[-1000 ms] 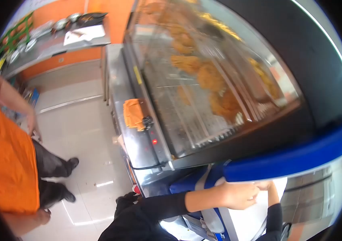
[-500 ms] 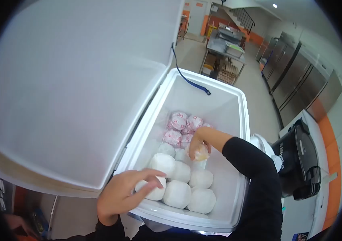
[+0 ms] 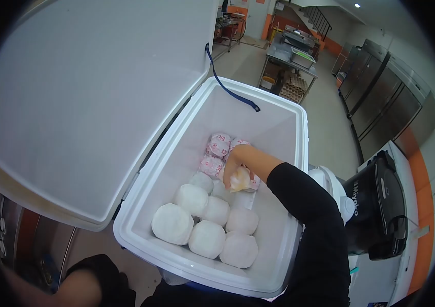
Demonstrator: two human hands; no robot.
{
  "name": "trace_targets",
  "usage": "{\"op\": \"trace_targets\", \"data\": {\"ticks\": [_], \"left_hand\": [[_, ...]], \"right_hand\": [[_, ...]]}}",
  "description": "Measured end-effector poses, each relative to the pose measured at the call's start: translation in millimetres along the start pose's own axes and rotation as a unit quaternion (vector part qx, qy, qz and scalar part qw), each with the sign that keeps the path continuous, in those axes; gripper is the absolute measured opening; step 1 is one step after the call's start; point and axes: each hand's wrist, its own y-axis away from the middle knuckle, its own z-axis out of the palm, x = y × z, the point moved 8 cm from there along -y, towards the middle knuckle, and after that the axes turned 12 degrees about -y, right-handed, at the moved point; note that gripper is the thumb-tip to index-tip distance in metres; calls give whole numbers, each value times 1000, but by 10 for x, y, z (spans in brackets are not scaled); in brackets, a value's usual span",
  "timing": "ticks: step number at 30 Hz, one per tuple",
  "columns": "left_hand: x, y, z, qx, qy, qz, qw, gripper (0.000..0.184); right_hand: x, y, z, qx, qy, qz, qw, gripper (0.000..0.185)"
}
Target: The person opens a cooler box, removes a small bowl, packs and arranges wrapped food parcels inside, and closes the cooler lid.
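My right hand (image 3: 235, 163) reaches down into a white cooler box (image 3: 299, 148), fingers closed around a crumpled, pale yellowish item (image 3: 240, 180) that looks wrapped in thin plastic. Just behind it, against the far part of the box, lie several balls in pink-printed wrappers (image 3: 219, 145). Nearer to me several larger white balls (image 3: 207, 239), like peeled coconuts, fill the front of the box. Low at the left edge, outside the box, is my left hand (image 3: 26, 289); it is dark and blurred, so its fingers cannot be made out.
The cooler's lid (image 3: 95, 102) stands open on the left, held by a blue strap (image 3: 233, 94). To the right is a black appliance (image 3: 376, 204) on a counter. Farther off are a steel table (image 3: 281, 53) with egg trays (image 3: 293, 88) beneath and steel fridges (image 3: 388, 97).
My left hand has left the white balls and swung down to the lower left, out of the box. The right hand, still gripping the yellowish item, has shifted slightly toward the pink-wrapped balls. The view has turned slightly.
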Motion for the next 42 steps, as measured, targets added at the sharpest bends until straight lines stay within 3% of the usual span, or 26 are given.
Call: {"op": "trace_targets", "data": {"ticks": [8, 11, 14, 16, 17, 20, 23, 24, 26, 31, 33, 35, 38, 40, 41, 42], "left_hand": [[81, 83, -96, 75, 8, 52, 996, 57], [-21, 330, -190, 121, -14, 33, 992, 55], [-201, 737, -297, 141, -58, -37, 988, 54], [-465, 1046, -201, 35, -51, -127, 990, 54], [-623, 1228, -115, -44, -46, -177, 982, 55], [-952, 1503, -67, -175, -103, -297, 933, 52], [-1047, 1534, -40, -237, -147, -354, 893, 45], [-1062, 1502, 1, -264, -155, -350, 885, 42], [-1075, 1480, 68, -303, -163, -336, 877, 36], [-1048, 1462, 119, -320, -176, -292, 884, 29], [-1048, 1472, 121, -317, -172, -286, 888, 29], [-1045, 1475, 134, -318, -176, -284, 888, 28], [-1031, 1546, 154, -348, -195, -302, 866, 33], [-1012, 1707, 124, -399, -211, -336, 826, 45], [-1020, 1630, 154, -380, -209, -319, 843, 39], [-1039, 1532, 195, -361, -208, -301, 858, 33]], "right_hand": [[-50, 176, 128, 10, 63, -17, 998, 76], [-36, -73, 356, -86, 218, -14, 972, 71], [15, -501, 545, -74, 344, -24, 936, 57], [274, -1513, 705, -145, 373, 38, 916, 51], [306, -1388, 650, -72, 338, 63, 936, 49], [122, -644, 550, 84, 289, -52, 952, 43], [145, -1193, 785, -97, 363, -41, 926, 44], [146, -1234, 782, -98, 362, -52, 926, 44], [128, -1237, 764, -100, 356, -76, 926, 44], [58, -490, 286, -28, 65, 26, 997, 50], [-22, -466, 186, -9, -50, 5, 999, 54], [-195, -571, 92, -1, -161, -79, 984, 60], [-370, -699, 130, 37, -174, -169, 969, 69], [-366, -736, 163, 141, -103, -150, 973, 76], [-370, -720, 132, 192, -67, -139, 969, 80], [-389, -748, 164, 163, -76, -135, 974, 81]]}}
